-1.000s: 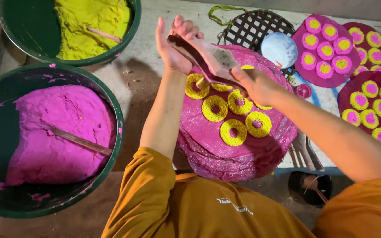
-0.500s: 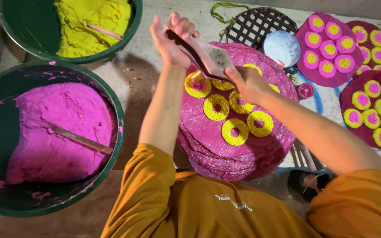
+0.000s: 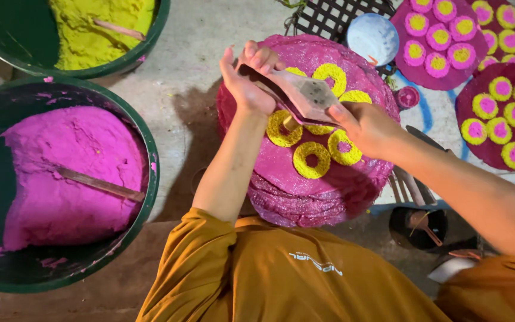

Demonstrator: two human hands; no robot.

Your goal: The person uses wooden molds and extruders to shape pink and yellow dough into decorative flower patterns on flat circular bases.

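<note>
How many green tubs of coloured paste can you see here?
2. The yellow paste tub is at the top left; the pink paste tub sits below it at the left, each with a stick lying in it. Others may lie outside the view.

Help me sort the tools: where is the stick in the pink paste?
In the head view, the stick lies on the pink paste in the green tub at left, away from both hands.

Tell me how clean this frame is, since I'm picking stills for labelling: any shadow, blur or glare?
Head view: sharp, no visible motion blur on left hand, right hand or the wooden tool; a hard arm shadow lies on the concrete floor; corners dim; no strong glare.
</note>
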